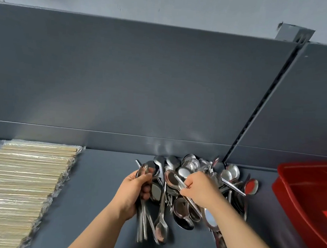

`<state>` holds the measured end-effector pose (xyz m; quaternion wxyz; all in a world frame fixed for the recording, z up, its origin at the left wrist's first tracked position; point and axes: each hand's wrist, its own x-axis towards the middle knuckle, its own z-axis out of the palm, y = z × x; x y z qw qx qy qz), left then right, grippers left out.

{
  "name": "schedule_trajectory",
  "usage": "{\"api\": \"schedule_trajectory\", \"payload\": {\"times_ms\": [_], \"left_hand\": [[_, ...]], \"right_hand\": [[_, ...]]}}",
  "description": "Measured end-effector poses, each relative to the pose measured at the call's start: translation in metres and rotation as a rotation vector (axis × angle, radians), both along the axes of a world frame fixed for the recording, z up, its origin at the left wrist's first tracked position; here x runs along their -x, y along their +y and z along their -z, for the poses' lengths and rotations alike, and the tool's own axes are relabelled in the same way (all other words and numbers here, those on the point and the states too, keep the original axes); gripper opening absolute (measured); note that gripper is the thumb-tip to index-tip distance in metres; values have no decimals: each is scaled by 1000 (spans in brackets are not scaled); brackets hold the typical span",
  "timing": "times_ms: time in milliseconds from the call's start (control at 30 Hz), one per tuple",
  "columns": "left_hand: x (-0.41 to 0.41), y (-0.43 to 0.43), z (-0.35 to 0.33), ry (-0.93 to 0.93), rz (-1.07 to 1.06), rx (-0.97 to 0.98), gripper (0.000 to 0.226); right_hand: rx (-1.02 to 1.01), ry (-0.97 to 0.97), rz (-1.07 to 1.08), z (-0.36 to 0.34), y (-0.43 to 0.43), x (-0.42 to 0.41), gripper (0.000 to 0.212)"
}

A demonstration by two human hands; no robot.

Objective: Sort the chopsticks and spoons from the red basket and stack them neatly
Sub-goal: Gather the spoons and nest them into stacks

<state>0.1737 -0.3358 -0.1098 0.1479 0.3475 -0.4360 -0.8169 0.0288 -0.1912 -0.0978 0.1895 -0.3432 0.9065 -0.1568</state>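
Left hand [132,191] grips bundle of spoons [143,216], handles pointing down toward near edge. Right hand [198,187] pinches single spoon [172,180] over spoon pile [203,178] by back wall. Chopsticks [21,183] stacked in wrapped rows at far left. Red basket [309,194] at right edge, near pile. Bare shelf [99,187] between chopsticks and left hand.

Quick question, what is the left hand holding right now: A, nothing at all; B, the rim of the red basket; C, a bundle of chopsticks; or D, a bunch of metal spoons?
D: the left hand grips a bunch of metal spoons, their handles sticking out below it. The chopsticks lie stacked off to its left, and the red basket sits at far right.
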Motion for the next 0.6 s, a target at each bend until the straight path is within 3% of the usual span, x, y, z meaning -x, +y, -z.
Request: {"api": "schedule_trajectory", "payload": {"times_ms": [100, 167, 300, 433, 533, 600], "left_hand": [[3, -1, 1, 36, 22, 1, 7], [3, -1, 2, 65, 61, 34, 13], [10, 4, -5, 93, 152, 164, 22], [19, 7, -11, 126, 129, 263, 8], [16, -4, -12, 85, 49, 301, 10], [12, -13, -11, 89, 46, 247, 14]], "right_hand": [[29, -72, 25, 4, 1, 3, 41], [78, -103, 55, 3, 1, 4, 43], [210, -208, 33, -12, -7, 1, 32], [305, -330, -10, -30, -13, -8, 36], [401, -391, 100, -44, -2, -4, 35], [569, -374, 251, -51, 9, 4, 28]]}}
